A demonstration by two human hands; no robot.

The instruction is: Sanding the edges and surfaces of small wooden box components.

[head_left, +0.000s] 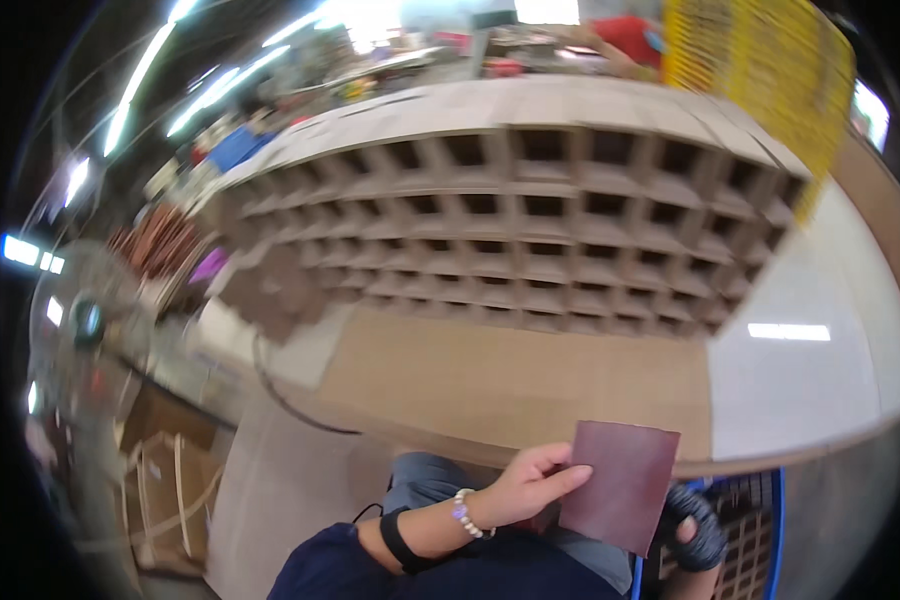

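My left hand [530, 488], with a beaded bracelet at the wrist, pinches a dark red-brown, nearly square sheet [618, 485] by its left edge. The thumb lies on the face of the sheet and the other fingers are mostly behind it. What the sheet is made of, I cannot tell. Beside its lower right edge is my right hand [697, 530] in a dark grey glove, with the bare thumb tip showing. Its fingers look curled, and whatever they may hold is hidden. Both hands are in front of the table's near edge, above my lap.
A wide grid of brown box-like compartments [544, 205] stands on the table [530, 375]. To its right lies a white surface [790, 360], with a yellow mesh crate [760, 75] behind. A blue-edged crate [776, 535] sits low at right, a cardboard box [170, 490] low at left.
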